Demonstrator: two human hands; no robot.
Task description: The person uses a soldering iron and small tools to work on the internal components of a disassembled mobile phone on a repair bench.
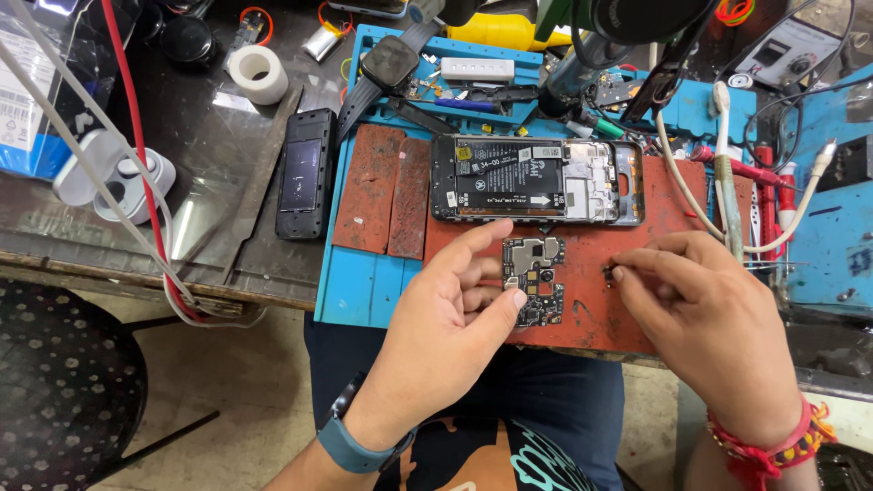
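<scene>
The mat point(364, 282) was blue, the pad point(637, 309) red, the tape point(257, 73) white, the board point(533, 277) black.

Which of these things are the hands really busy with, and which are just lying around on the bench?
Busy with:
- left hand holding the small circuit board
- right hand pinching a tiny dark part
- opened phone just above, on the red mat

Lying about:
- black phone
- roll of white tape
- smartwatch
- white earbud case
</scene>
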